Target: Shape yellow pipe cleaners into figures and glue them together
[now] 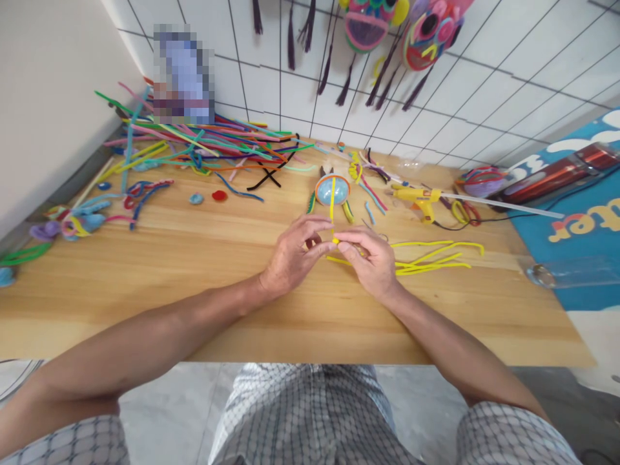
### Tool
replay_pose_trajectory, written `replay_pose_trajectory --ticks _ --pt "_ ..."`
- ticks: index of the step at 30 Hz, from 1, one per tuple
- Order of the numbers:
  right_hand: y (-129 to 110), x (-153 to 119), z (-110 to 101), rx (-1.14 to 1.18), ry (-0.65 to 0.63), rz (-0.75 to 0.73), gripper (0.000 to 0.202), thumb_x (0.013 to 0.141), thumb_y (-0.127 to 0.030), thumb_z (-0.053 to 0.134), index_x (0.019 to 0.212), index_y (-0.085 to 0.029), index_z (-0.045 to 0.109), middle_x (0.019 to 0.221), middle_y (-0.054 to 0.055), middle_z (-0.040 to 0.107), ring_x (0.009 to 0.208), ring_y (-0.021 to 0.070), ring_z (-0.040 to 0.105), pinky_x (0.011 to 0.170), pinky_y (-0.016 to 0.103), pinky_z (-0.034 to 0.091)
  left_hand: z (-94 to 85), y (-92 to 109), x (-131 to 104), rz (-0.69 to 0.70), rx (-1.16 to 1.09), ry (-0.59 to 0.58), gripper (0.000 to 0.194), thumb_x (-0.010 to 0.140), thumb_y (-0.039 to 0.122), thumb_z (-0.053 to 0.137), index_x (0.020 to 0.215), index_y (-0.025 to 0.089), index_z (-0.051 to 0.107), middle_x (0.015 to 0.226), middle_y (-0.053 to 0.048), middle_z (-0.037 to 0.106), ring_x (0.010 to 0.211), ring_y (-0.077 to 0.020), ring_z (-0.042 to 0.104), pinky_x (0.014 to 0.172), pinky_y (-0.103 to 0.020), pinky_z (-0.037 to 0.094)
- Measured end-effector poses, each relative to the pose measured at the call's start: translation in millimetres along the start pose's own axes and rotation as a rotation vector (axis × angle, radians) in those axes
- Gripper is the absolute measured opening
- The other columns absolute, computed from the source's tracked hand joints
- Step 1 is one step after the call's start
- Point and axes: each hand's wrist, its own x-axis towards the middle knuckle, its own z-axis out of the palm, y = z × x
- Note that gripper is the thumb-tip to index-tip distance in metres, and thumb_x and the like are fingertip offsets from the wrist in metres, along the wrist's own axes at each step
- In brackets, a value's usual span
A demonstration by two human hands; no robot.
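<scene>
Over the middle of the wooden table, my left hand (295, 255) is closed, thumb and fingers pinching a yellow pipe cleaner (332, 210). My right hand (369, 260) pinches the same pipe cleaner at a small curled lower end, fingertips nearly touching those of the left. Its straight length points away from me and overlaps a light blue dome-shaped craft piece (341, 191) with an orange rim. Green and yellow strips stick out at the sides of that piece. Several loose yellow pipe cleaners (431, 265) lie beside and partly under my right hand.
A yellow glue gun (420, 201) with a long glue stick lies to the right, near a red thermos (557, 175). Many coloured pipe cleaners (217, 143) are heaped at the back left. A clear bottle (576, 272) lies at the right edge. Decorated masks (431, 35) hang on the tiled wall.
</scene>
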Motion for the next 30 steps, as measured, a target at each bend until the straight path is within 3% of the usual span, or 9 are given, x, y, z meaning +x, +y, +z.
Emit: replay_pose_trajectory --ticks 3,8,12,21,26,30 --pt "2 -1 1 0.013 -0.012 0.008 0.016 0.103 -0.033 0.067 0.108 -0.029 0.082 0.102 0.005 0.082 0.097 0.0228 0.075 0.088 0.039 0.06 -0.3 -1 0 -0.004 -0.012 -0.03 0.026 0.101 0.044 0.073 0.11 0.02 0.077 0.128 -0.012 0.076 0.078 -0.0105 0.068 0.07 -0.024 0.055" --pt "3 -2 2 -0.007 -0.022 0.025 0.018 0.103 -0.037 0.067 0.105 -0.028 0.082 0.101 0.006 0.082 0.096 0.0238 0.076 0.088 0.04 0.06 -2.5 3 3 -0.116 -0.006 -0.078 0.023 0.098 0.043 0.077 0.096 0.02 0.079 0.086 -0.005 0.076 0.076 -0.0147 0.066 0.071 -0.026 0.052" --pt "2 -1 1 -0.034 -0.021 0.046 0.014 0.102 -0.033 0.068 0.103 -0.027 0.081 0.099 0.005 0.083 0.091 0.0224 0.076 0.085 0.039 0.061 -3.7 5 5 -0.182 -0.004 -0.085 0.028 0.095 0.046 0.079 0.086 0.02 0.077 0.076 -0.002 0.071 0.068 -0.0139 0.059 0.066 -0.027 0.045" --pt "5 1 2 -0.169 -0.033 0.022 0.009 0.097 -0.025 0.068 0.091 -0.025 0.075 0.089 0.004 0.08 0.081 0.0203 0.072 0.079 0.035 0.057 -2.7 1 4 -0.168 0.105 -0.14 0.009 0.094 0.026 0.078 0.089 0.02 0.076 0.077 0.0 0.07 0.066 -0.0122 0.057 0.067 -0.025 0.045" --pt "9 2 2 -0.119 0.027 0.155 0.007 0.095 -0.027 0.064 0.089 -0.024 0.068 0.083 0.002 0.075 0.075 0.0185 0.067 0.073 0.033 0.054 -1.3 13 0 -0.065 0.088 -0.076 0.014 0.095 0.02 0.07 0.109 0.02 0.073 0.114 -0.008 0.073 0.07 -0.0099 0.06 0.07 -0.025 0.051" --pt "8 4 2 0.007 0.066 0.263 0.01 0.095 -0.032 0.063 0.091 -0.023 0.065 0.076 -0.001 0.067 0.063 0.0145 0.057 0.062 0.029 0.047 1.2 22 -2 -0.125 -0.029 -0.169 0.008 0.097 0.021 0.066 0.092 0.019 0.073 0.087 -0.004 0.071 0.074 -0.0132 0.061 0.07 -0.025 0.049"
